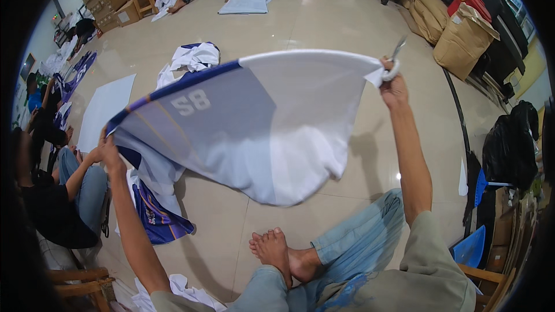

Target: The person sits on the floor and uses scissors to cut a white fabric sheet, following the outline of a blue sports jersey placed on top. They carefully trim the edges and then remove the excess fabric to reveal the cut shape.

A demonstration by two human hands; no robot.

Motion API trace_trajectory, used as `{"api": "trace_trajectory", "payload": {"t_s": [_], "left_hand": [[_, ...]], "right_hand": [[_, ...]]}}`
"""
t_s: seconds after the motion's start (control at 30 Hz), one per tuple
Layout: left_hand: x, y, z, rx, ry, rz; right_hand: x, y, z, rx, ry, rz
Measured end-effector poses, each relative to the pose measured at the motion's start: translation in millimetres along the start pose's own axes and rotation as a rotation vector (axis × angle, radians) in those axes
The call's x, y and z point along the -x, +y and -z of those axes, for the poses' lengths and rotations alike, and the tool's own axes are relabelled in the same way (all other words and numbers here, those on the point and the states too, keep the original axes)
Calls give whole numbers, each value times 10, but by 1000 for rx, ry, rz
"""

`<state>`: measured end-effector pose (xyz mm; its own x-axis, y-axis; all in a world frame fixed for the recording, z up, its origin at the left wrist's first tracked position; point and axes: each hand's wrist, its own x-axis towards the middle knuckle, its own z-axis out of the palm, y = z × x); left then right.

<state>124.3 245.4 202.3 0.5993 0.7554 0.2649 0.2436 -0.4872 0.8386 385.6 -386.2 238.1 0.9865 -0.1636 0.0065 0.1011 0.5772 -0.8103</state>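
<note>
Stretching one thin white, grey and purple-edged fabric panel (pixel 306 115) above the glossy beige tiled floor (pixel 439 190), the left hand (pixel 107 153) pinched its purple-edged end; the right hand (pixel 394 91) gripped the white end along with white-handled metal scissors (pixel 395 70). The blades might have nicked the cloth if that crowded grip had slipped, and slack could have folded the panel. Counted: two hands, one held panel, one pair of scissors, two bare feet (pixel 272 251).

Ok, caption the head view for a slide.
Left hand and right hand, the latter with scissors, spread a purple-and-white cloth over tiled floor.
</note>
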Motion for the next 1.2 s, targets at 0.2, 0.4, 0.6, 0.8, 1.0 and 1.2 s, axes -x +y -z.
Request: {"api": "trace_trajectory", "payload": {"t_s": [0.2,0.4,0.6,0.8,1.0,1.2], "left_hand": [[2282,-9,-128,-368,-213,90],[4416,43,-869,-725,-683,325],[3132,-619,-131,-646,-454,74],[2309,-837,-38,-637,-392,-309],[2327,-598,-985,-532,-431,-632],[2759,-622,-1458,-599,-512,-539]], "right_hand": [[998,-484,145,209,-18,19],[1062,19,1089,586,39,-74],[880,785,1697,909,164,-178],[1632,984,1465,1319,137,166],[3637,1122,996,200,-83,-841],[3917,1192,1122,121,-79,-974]]}}
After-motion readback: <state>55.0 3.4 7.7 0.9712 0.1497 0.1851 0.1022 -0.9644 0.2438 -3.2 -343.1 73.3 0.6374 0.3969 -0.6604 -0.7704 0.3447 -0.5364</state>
